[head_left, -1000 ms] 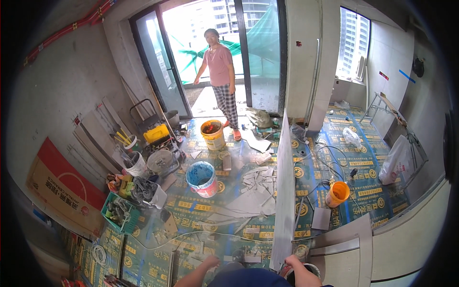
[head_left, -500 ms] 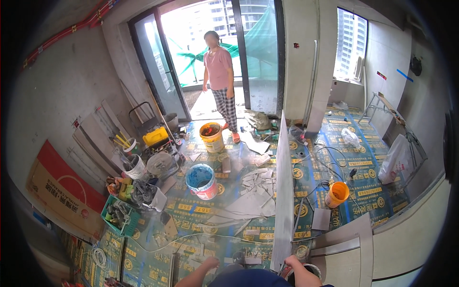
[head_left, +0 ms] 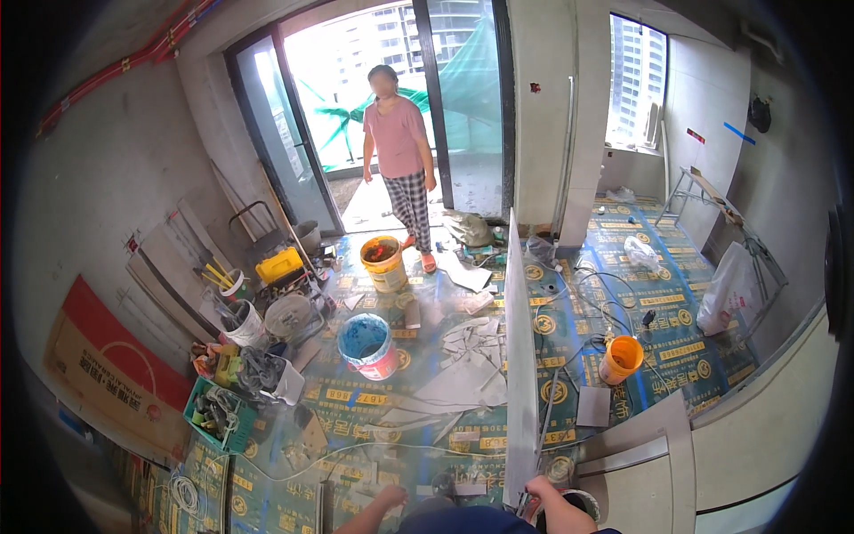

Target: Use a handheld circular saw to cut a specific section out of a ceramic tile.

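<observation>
A tall, thin grey panel (head_left: 522,383) stands on edge, running away from me just right of the middle. My right hand (head_left: 539,487) is closed at its near end, with the fingers gripping the edge. My left hand (head_left: 391,496) is held out over the floor, apart from the panel. Its fingers are curled, and nothing shows in them. Below my right forearm is a bucket (head_left: 583,504), partly covered by the arm. Broken grey sheet pieces (head_left: 463,369) lie on the floor left of the panel.
A person in a pink shirt (head_left: 398,142) stands by the open sliding door. Blue-stained (head_left: 366,349), yellow (head_left: 384,267) and orange buckets (head_left: 621,360) stand about. A green crate (head_left: 218,418) with tools is at left. Cables (head_left: 587,303) cross the floor; a sawhorse (head_left: 712,191) stands far right.
The whole view has shifted slightly, so the room sits a little further left. The person by the door has moved slightly. My right hand remains at the panel's near end.
</observation>
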Demonstrator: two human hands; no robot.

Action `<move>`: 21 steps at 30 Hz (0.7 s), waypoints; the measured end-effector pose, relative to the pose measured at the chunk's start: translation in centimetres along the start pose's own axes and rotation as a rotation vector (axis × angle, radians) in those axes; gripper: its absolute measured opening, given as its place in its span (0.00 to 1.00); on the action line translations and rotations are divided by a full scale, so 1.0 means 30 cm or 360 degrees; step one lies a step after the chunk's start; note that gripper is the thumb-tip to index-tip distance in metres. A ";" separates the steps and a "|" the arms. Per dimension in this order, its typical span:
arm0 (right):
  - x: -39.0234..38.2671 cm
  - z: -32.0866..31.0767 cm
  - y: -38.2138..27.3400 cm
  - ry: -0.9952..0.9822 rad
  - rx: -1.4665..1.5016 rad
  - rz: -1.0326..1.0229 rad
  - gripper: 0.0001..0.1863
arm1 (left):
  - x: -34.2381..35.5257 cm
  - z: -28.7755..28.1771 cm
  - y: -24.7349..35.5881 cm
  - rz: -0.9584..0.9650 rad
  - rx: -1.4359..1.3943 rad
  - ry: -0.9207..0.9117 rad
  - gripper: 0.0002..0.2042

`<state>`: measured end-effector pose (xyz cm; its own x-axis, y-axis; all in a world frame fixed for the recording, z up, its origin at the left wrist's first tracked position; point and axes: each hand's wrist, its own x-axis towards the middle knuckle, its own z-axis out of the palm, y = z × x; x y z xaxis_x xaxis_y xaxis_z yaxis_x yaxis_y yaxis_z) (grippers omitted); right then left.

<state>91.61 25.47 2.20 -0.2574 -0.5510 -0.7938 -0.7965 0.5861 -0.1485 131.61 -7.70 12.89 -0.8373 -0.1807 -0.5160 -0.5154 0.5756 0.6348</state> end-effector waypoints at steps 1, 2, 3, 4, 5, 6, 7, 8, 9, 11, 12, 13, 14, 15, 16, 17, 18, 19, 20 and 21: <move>0.014 0.029 0.028 -0.0012 0.0127 0.0128 0.21 | 0.016 -0.012 0.039 -0.0014 -0.0292 0.0039 0.09; 0.020 0.011 -0.010 -0.0024 0.0120 0.0094 0.21 | -0.012 -0.013 0.033 -0.0090 -0.0587 0.0107 0.09; 0.011 -0.029 -0.070 -0.0110 -0.0004 -0.0082 0.21 | -0.054 0.000 0.017 -0.0142 -0.0596 0.0130 0.09; -0.011 -0.045 -0.085 -0.0164 -0.0086 -0.0217 0.22 | -0.053 0.008 0.003 -0.0282 -0.0573 0.0100 0.09; 0.001 -0.037 -0.083 -0.0157 -0.0107 -0.0206 0.22 | -0.055 0.031 -0.014 -0.0400 -0.0592 0.0090 0.10; 0.039 0.030 -0.054 -0.0017 0.0290 0.0075 0.22 | -0.036 0.008 0.008 -0.0370 -0.0564 0.0076 0.10; 0.069 0.075 -0.020 0.0114 0.0635 0.0374 0.22 | -0.023 0.007 0.016 -0.0098 0.0063 0.0008 0.10; 0.090 0.118 0.003 0.0129 0.0677 0.0386 0.22 | -0.011 -0.027 0.049 0.0158 0.0752 -0.0071 0.10; 0.098 0.125 0.027 0.0153 0.0499 0.0268 0.21 | -0.003 -0.012 0.042 0.0184 0.0726 -0.0054 0.10; 0.070 0.079 -0.032 0.0151 0.0408 0.0158 0.19 | -0.035 -0.001 0.022 0.0082 0.0573 -0.0056 0.10; 0.021 0.020 -0.094 0.0126 0.0453 0.0192 0.17 | -0.067 0.023 0.000 0.0032 0.0563 -0.0053 0.10; -0.029 -0.039 -0.145 0.0108 0.0497 0.0236 0.16 | -0.093 0.048 -0.018 -0.0153 0.0189 0.0046 0.11; -0.034 -0.040 -0.119 0.0124 0.0515 0.0259 0.16 | -0.069 0.041 -0.007 -0.0268 -0.0161 0.0129 0.11; -0.039 -0.041 -0.094 0.0085 0.0190 0.0019 0.16 | -0.052 0.031 0.001 -0.0244 -0.0147 0.0119 0.11; -0.038 -0.044 -0.085 0.0039 -0.0150 -0.0230 0.16 | -0.043 0.026 0.002 -0.0028 0.0292 0.0041 0.12; -0.033 -0.042 -0.086 0.0046 -0.0148 -0.0225 0.16 | -0.034 0.018 0.000 0.0185 0.0730 -0.0036 0.12; -0.026 -0.039 -0.092 0.0075 -0.0008 -0.0108 0.16 | -0.034 0.015 0.000 0.0134 0.0588 -0.0015 0.12; -0.021 -0.034 -0.099 0.0098 0.0133 0.0004 0.15 | -0.039 0.016 0.003 0.0133 0.0589 -0.0017 0.12; -0.014 -0.015 -0.072 0.0106 0.0134 0.0036 0.15 | -0.024 0.019 0.017 0.0012 0.0369 0.0009 0.11; -0.005 -0.002 -0.044 0.0150 0.0201 0.0092 0.15 | 0.000 0.015 0.031 -0.0104 0.0151 0.0028 0.10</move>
<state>92.67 24.73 2.55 -0.3554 -0.5640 -0.7454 -0.7055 0.6849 -0.1819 131.20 -6.81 13.23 -0.8060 -0.2335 -0.5439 -0.5501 0.6349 0.5426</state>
